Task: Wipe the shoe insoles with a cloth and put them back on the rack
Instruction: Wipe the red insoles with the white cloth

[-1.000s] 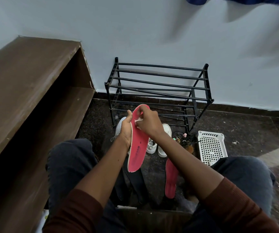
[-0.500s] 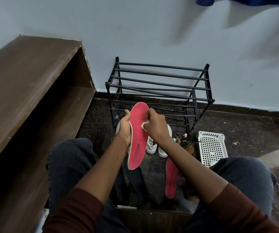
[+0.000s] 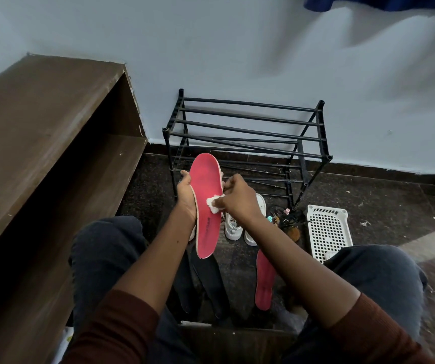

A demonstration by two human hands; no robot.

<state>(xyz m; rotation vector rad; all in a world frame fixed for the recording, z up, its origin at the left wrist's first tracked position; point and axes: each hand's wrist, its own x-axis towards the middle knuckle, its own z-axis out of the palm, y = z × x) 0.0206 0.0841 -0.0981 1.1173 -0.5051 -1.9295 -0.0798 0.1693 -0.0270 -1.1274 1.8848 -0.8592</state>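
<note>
My left hand (image 3: 185,195) grips a red insole (image 3: 206,185) by its left edge, holding it upright in front of me with the toe end pointing up. My right hand (image 3: 238,197) pinches a small white cloth (image 3: 213,204) and presses it against the middle of that insole. A second red insole (image 3: 264,281) lies on the dark floor between my knees. Two dark insoles (image 3: 210,278) lie beside it on the left. The black metal shoe rack (image 3: 248,132) stands against the wall straight ahead, its bars bare.
A pair of white shoes (image 3: 237,225) sits on the floor before the rack. A white perforated basket (image 3: 328,229) lies to the right, with small clutter (image 3: 288,222) beside it. A brown wooden shelf unit (image 3: 43,143) fills the left side.
My right hand with the cloth has slid down the red insole, from the toe end to the middle. The left hand keeps the insole in about the same place.
</note>
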